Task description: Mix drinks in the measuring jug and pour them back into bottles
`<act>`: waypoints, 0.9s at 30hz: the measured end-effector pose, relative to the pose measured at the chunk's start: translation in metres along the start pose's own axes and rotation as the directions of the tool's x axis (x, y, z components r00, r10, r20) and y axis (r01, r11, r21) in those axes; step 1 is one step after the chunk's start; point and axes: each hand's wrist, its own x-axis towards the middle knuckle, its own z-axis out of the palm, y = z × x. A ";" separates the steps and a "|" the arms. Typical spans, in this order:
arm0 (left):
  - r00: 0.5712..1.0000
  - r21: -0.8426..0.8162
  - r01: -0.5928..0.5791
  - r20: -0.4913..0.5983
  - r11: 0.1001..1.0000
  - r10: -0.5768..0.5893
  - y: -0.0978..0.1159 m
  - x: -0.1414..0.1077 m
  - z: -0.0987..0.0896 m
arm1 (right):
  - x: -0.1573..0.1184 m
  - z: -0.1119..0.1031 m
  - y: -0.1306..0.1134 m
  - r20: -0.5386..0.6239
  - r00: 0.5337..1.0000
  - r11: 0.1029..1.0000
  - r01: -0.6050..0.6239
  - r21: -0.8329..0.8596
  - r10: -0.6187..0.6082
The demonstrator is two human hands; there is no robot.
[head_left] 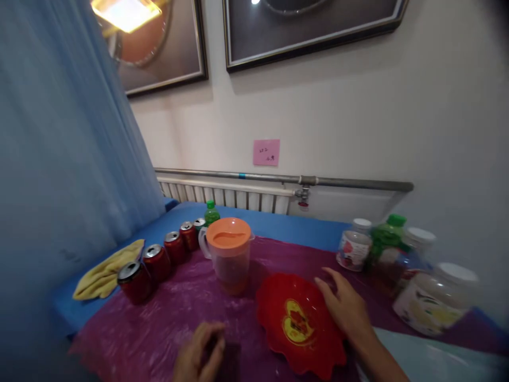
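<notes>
A red scalloped plate with a yellow heart-shaped print lies on the purple plastic sheet. My right hand is at its right rim, fingers apart, thumb over the edge; whether it touches the plate I cannot tell. My left hand, slightly blurred, hovers over the sheet left of the plate. Its fingers are loosely bent, with a gap to the thumb and nothing visible between them. Behind the plate stands a clear plastic pitcher with an orange lid and a little amber liquid at the bottom.
Several red cans form a row at left, beside a yellow cloth. A green-capped bottle stands behind the pitcher. White-lidded jars and another green bottle stand at right. A radiator and pipe run along the wall.
</notes>
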 end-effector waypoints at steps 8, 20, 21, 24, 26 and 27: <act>0.888 -0.247 0.257 -0.321 0.934 -0.329 0.024 0.178 -0.079 | -0.001 -0.010 0.004 -0.074 0.982 0.948 -0.147 0.282 0.174; 0.971 0.040 0.214 -0.114 0.976 -0.208 -0.005 0.327 -0.040 | 0.006 -0.010 0.011 -0.076 0.993 0.961 -0.066 0.267 0.089; 0.975 0.065 0.209 -0.084 0.976 -0.204 -0.004 0.329 -0.040 | 0.007 -0.009 0.012 -0.074 0.994 0.963 -0.061 0.264 0.083; 0.982 0.130 0.186 -0.022 0.974 -0.185 -0.001 0.328 -0.041 | 0.008 -0.007 0.013 -0.060 0.995 0.962 -0.058 0.266 0.077; 0.984 0.168 0.175 -0.013 0.970 -0.175 0.004 0.322 -0.042 | 0.008 -0.006 0.013 -0.054 0.996 0.963 -0.051 0.266 0.067; 0.985 0.186 0.174 -0.020 0.967 -0.173 0.007 0.318 -0.044 | 0.007 -0.005 0.012 -0.053 0.997 0.963 -0.046 0.266 0.063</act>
